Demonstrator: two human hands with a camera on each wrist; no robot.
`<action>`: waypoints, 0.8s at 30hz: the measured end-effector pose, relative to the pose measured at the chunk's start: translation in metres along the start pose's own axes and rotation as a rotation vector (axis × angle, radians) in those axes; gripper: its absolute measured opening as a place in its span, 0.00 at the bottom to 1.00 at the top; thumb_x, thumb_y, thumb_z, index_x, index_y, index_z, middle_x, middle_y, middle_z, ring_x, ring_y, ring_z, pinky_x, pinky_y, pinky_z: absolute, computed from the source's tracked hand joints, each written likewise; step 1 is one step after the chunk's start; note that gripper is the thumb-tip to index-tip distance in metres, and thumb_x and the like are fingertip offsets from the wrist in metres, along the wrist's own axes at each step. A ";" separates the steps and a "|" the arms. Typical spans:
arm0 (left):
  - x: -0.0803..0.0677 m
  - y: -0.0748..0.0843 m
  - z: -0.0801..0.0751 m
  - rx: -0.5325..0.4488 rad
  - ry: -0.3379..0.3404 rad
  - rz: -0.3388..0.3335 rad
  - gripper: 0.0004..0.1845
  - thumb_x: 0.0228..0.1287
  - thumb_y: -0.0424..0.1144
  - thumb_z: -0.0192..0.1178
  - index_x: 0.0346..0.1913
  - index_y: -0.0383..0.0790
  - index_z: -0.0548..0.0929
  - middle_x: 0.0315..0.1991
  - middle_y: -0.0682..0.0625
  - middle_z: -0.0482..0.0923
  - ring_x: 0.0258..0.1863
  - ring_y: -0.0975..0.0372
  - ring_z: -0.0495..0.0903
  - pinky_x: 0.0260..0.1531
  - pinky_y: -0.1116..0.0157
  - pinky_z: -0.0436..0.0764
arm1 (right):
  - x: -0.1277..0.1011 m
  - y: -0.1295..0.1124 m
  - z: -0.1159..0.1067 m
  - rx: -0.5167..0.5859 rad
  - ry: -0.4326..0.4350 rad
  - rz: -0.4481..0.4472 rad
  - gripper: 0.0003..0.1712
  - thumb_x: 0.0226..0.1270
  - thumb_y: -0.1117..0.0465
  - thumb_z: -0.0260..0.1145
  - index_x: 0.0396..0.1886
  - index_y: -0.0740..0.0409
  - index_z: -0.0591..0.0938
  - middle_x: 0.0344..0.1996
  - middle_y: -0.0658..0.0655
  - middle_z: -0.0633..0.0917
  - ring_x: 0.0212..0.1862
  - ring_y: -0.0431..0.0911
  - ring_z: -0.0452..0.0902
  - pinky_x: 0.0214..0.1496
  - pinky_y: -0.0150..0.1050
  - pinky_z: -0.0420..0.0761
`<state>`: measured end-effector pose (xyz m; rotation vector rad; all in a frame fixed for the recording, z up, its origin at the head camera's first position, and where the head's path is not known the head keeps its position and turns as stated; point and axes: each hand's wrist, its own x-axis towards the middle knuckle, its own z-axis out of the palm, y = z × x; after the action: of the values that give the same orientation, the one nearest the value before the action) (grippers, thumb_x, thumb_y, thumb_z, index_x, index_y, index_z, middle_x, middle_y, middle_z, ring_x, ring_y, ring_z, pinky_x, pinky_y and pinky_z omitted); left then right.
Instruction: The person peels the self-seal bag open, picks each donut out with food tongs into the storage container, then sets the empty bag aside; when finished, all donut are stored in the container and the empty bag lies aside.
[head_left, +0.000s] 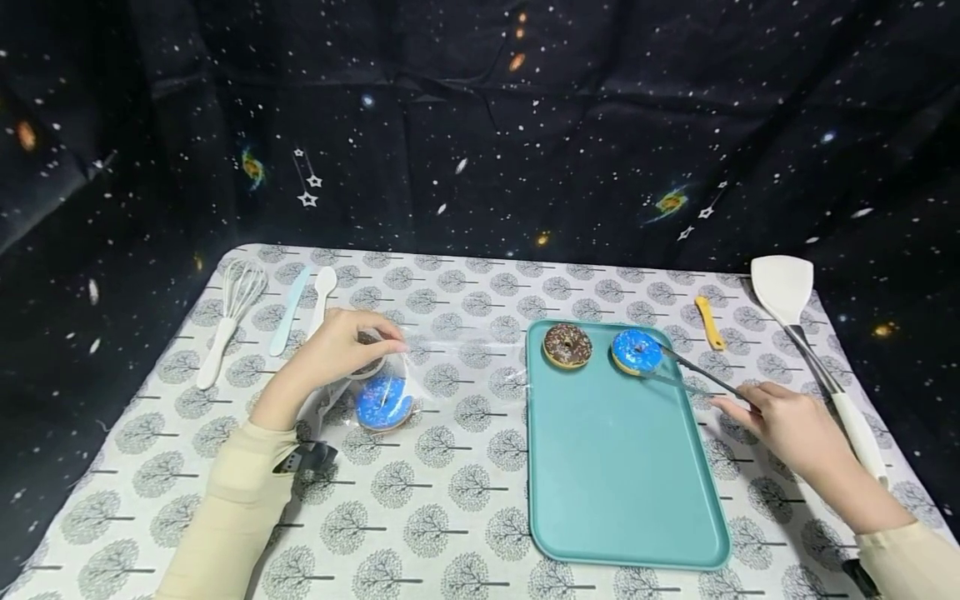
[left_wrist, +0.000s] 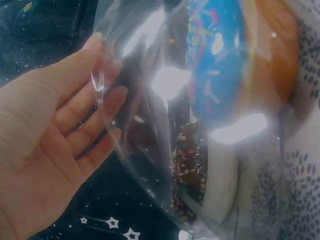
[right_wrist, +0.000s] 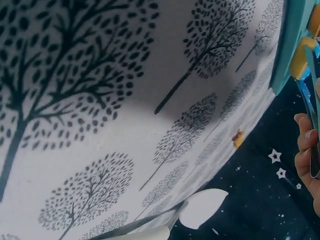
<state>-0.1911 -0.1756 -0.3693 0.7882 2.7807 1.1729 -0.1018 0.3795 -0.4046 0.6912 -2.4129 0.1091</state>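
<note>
Counts: 3 donuts visible in the head view, namely 2 on the tray (head_left: 622,500) and 1 in the bag (head_left: 390,379). Tray donuts: 1 chocolate donut (head_left: 567,345) and 1 blue donut (head_left: 637,351), side by side at the far end. The bagged donut (head_left: 383,403) is blue; the left wrist view shows a chocolate one beneath it in the same bag.

Left hand (head_left: 341,346): fingers (left_wrist: 100,107) nearly straight, thumb and fingertips pinching the clear bag's edge.

Right hand (head_left: 783,421): fingers curled around 1 pair of tongs (head_left: 693,375), whose tips close on the blue donut.

Utensils on the cloth (head_left: 450,500): 1 whisk (head_left: 228,317), 1 spoon (head_left: 322,296), 1 spatula (head_left: 806,333).
</note>
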 end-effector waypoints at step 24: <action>0.001 0.003 0.002 -0.050 -0.035 0.064 0.09 0.58 0.40 0.65 0.40 0.42 0.87 0.43 0.48 0.84 0.48 0.55 0.80 0.54 0.55 0.76 | 0.015 -0.011 -0.013 0.157 -0.117 0.078 0.23 0.50 0.46 0.72 0.34 0.62 0.86 0.26 0.55 0.85 0.21 0.46 0.79 0.21 0.37 0.79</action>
<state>-0.1899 -0.1723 -0.3685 0.8904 2.7062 1.2206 -0.0994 0.3665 -0.3859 0.6901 -2.5641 0.3013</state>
